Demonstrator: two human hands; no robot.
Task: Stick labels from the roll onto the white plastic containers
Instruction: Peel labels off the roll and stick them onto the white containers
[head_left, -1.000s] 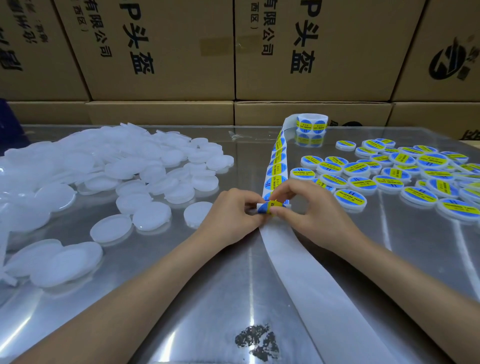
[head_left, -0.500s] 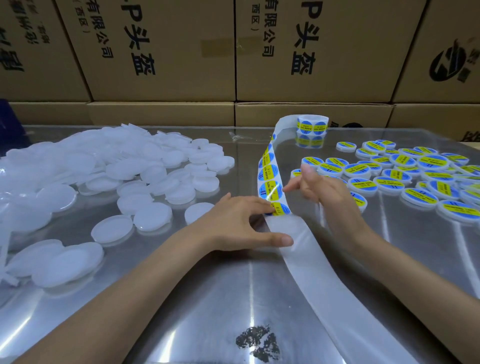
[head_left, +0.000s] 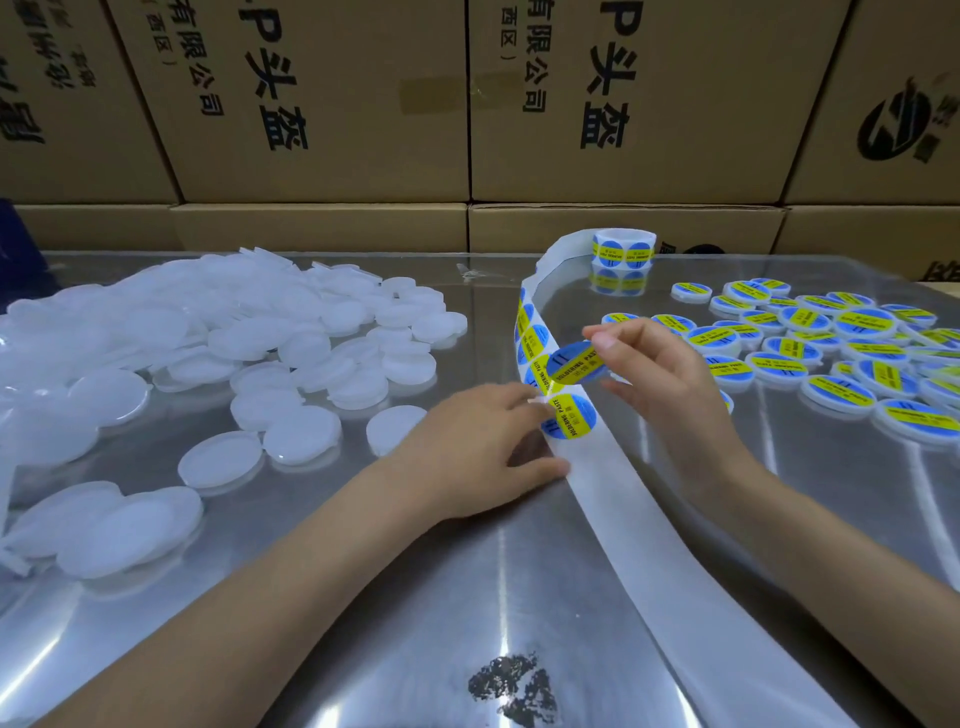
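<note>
Right hand (head_left: 670, 374) pinched a peeled label (head_left: 574, 362) just above the backing strip (head_left: 623, 499), while left hand (head_left: 483, 447), fingers apparently flat and uncurled, pressed that strip down to steady it; unlabelled containers (head_left: 218, 358) lay left of the strip, roll (head_left: 623, 251) behind.

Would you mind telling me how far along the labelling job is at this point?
Done: dozens of labelled containers lie on the right. In hand: the right hand pinches a peeled label, while the left hand holds down the backing strip. Left: a large pile of unlabelled white containers on the left, with the roll not used up.
</note>
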